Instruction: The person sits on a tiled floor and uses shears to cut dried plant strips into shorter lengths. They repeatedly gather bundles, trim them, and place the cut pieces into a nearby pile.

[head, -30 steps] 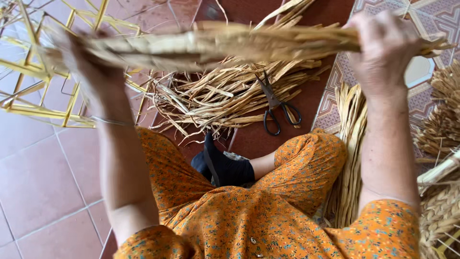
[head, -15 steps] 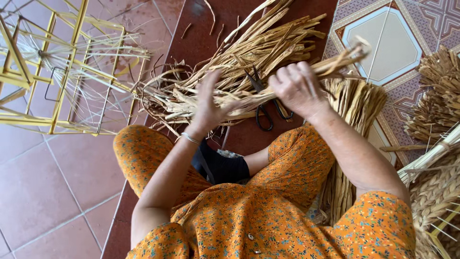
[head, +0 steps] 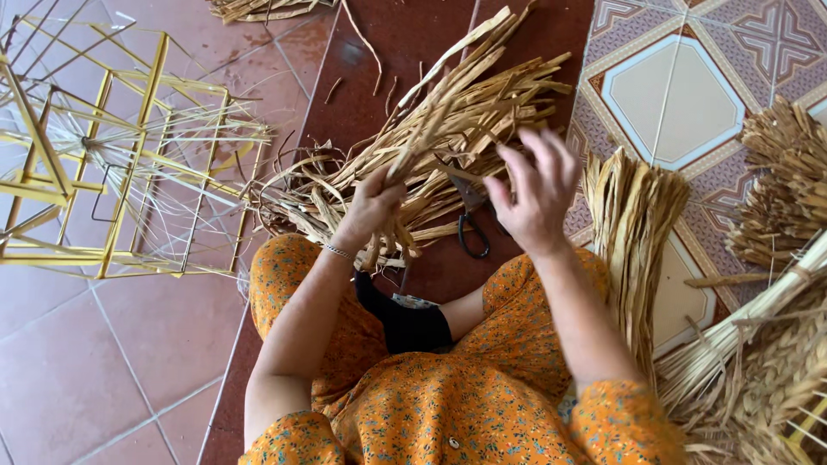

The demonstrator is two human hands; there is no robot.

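the person sits on the tiled floor in an orange flowered dress, both arms stretched out in front. the left hand is curled shut around a small bunch of dried straw strips, the fingers wrapped tight about the stems so that the long ends fan up and away past the knuckles, while the short cut ends poke out just under the heel of the hand. a thin bracelet sits on that wrist.

the right hand hovers just beside the bunch, fingers spread apart and slightly bent, gripping nothing; whether the fingertips brush the strips i cannot tell. right below those fingers, between the two hands, a pair of dark scissors lies on the floor, handles toward the person.

beyond the fingers of both hands the loose pile of straw spreads over the dark red tiles, touching the held bunch. to the outer side of the left hand stands a yellow wire frame, well apart from the fingers. to the outer side of the right hand an upright sheaf of straw leans near the wrist, and farther out lie woven straw pieces on the patterned tiles.
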